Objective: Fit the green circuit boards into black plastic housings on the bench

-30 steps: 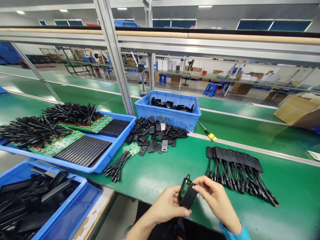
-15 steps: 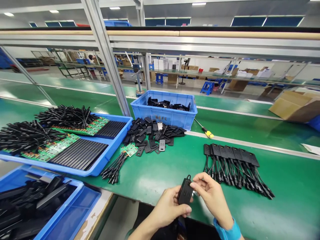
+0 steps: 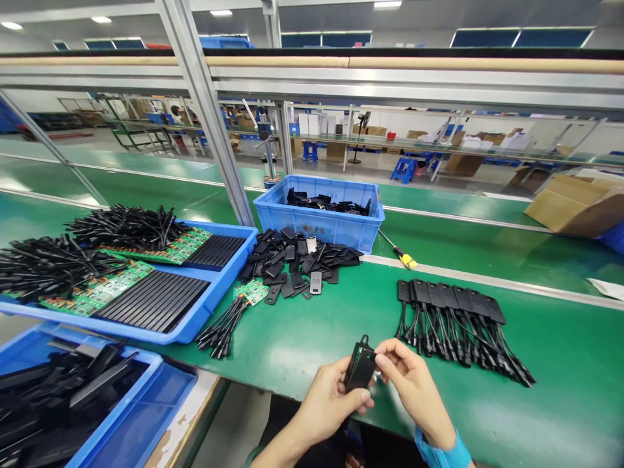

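My left hand (image 3: 327, 398) is closed around a small black plastic case (image 3: 351, 365) with a loop at its top, held above the near edge of the bench. A flat black cover (image 3: 363, 373) lies tilted over the case, and a strip of green circuit board shows in the gap between them. With thumb and forefinger, my right hand (image 3: 412, 385) pinches the cover's upper right corner. Finished-looking black cases with cables (image 3: 451, 305) lie in a row to the right. Beyond my hands is a heap of loose black covers (image 3: 297, 260).
Green circuit boards with cables (image 3: 251, 292) lie left of my hands. A blue tray (image 3: 195, 325) holds boards and black strips; a blue bin (image 3: 316, 227) stands behind the heap. Nearby are a yellow-handled screwdriver (image 3: 407, 260), another blue bin (image 3: 121, 403) and a metal post (image 3: 209, 117).
The cover in my hands has tilted away from the case, so the green board inside now shows. Both hands stay in nearly the same place.
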A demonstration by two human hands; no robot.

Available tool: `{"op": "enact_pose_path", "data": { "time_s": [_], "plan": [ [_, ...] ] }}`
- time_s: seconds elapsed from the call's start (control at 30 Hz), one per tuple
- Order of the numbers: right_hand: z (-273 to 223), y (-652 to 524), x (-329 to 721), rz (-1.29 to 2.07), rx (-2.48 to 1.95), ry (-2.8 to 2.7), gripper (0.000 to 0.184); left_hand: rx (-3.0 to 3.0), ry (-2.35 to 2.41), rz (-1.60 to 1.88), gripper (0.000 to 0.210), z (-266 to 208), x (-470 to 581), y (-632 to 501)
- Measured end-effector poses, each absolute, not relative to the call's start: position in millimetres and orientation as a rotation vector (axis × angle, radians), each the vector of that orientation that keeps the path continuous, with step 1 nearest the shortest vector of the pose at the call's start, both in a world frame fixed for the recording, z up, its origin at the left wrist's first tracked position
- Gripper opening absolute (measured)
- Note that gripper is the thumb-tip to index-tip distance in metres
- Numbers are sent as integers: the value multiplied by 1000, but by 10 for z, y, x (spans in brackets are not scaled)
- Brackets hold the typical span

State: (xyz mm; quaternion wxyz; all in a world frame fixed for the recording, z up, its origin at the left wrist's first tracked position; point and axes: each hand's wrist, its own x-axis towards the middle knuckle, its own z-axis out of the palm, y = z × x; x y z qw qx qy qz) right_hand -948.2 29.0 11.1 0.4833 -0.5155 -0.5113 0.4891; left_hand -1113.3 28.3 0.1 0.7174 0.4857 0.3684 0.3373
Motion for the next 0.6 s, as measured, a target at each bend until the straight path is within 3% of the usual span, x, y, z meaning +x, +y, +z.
{"op": "enact_pose_path", "data": {
  "time_s": [0.6],
  "plan": [
    [109, 310, -9532, 1465, -1247, -1094, 38, 1141, 763, 740, 33, -3, -11161, 259]
  ]
}}
